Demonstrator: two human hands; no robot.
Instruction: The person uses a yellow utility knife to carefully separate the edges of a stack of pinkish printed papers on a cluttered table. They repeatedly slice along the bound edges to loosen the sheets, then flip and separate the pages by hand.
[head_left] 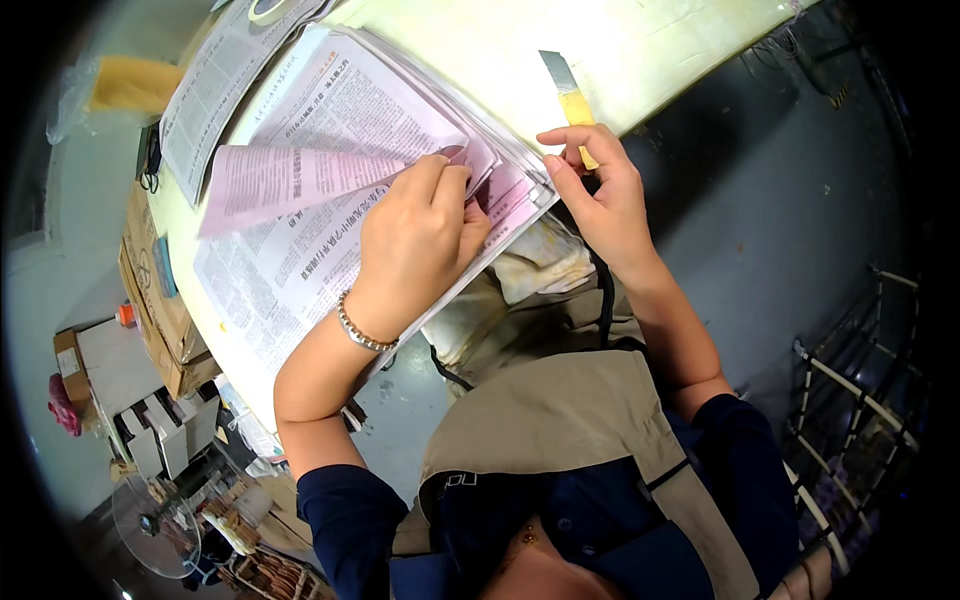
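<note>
My left hand [415, 215] is closed on the corner of a pinkish newspaper sheet [300, 180], which curls up and folds back to the left. Beneath it lies a stack of printed newspaper sheets [290, 290], reaching to the table's near edge. Just right of the stack, my right hand [605, 190] has its fingers bent around the yellow handle of a knife [574, 105]. The knife's flat grey blade points away from me over the table. The right thumb and forefinger are apart, close to the corner of the stack.
A pale yellow table [680, 50] bears the papers. More newspaper [225, 90] and a tape roll [268, 10] lie at the far left. Cardboard boxes [165, 290] and a fan [155, 525] stand left. A cloth [540, 260] hangs below the edge; a metal rack [850, 390] stands right.
</note>
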